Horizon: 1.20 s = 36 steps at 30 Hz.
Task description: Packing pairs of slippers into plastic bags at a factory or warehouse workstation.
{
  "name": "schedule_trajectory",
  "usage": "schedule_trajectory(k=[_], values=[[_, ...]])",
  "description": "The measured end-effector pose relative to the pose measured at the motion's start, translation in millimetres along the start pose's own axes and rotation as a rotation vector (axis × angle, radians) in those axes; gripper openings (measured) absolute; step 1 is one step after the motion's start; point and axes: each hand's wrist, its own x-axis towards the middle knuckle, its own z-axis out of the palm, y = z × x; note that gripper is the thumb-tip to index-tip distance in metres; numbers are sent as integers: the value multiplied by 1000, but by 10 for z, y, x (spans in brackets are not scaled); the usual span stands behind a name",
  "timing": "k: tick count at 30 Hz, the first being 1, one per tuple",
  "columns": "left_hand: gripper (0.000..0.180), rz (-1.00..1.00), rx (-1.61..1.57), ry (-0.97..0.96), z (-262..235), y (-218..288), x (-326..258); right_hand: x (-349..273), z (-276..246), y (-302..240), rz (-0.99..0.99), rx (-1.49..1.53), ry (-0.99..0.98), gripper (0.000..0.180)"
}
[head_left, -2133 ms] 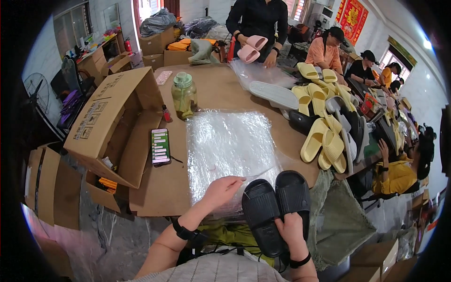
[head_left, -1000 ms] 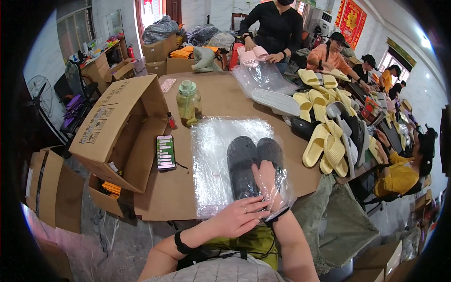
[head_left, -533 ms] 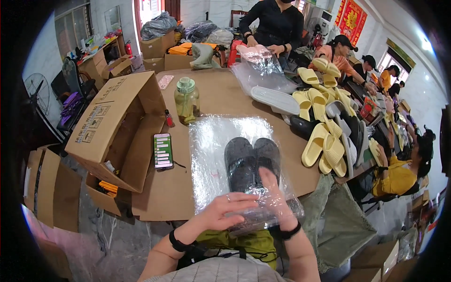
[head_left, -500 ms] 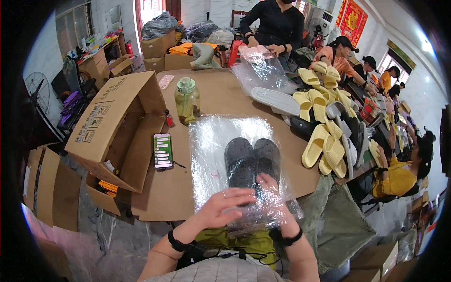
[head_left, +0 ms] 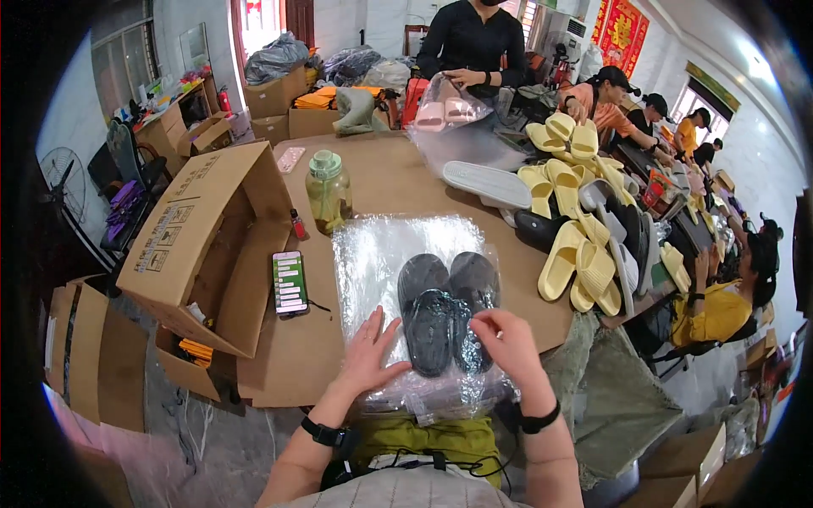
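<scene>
A brown carton [head_left: 206, 229] lies open at the bench's left edge. A lit phone screen [head_left: 290, 282] lies beside it. Clear bags [head_left: 398, 254] are stacked mid-bench.

Bare forearms; black watch [head_left: 324, 433] on left wrist, black band [head_left: 539, 419] on right; olive-green trousers [head_left: 428, 438], light checked top [head_left: 423, 489].

Bare table lies between the phone [head_left: 290, 283] and plastic bags [head_left: 398, 245].

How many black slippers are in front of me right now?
2, a pair side by side inside the clear bag: left slipper, right slipper. My left hand presses the bag; my right hand pinches it. More could lie hidden across the table.
</scene>
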Motion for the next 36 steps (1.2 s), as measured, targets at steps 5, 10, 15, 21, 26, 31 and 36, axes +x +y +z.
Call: schedule_trajectory(k=[5,10,15,21,26,31,36], values=[[89,13,-7,41,24,33,-30,376,756,486,20,-493,91,54],[85,44,55,39,27,25,-25,601,1092,737,43,-519,243,44],[95,-1,47,47,29,9,-44,568,1049,797,-9,-467,242,27],[97,-26,30,-12,16,133,62,102,618,1028,119,-341,309,28],[94,-45,81,-36,-47,89,17,-556,221,1217,169,-126,426,25],[92,-28,65,9,11,68,24,-1296,-446,1884,285,262,936,15],[92,1,28,-10,92,168,125,-2576,-1490,3639,407,-37,1495,25]])
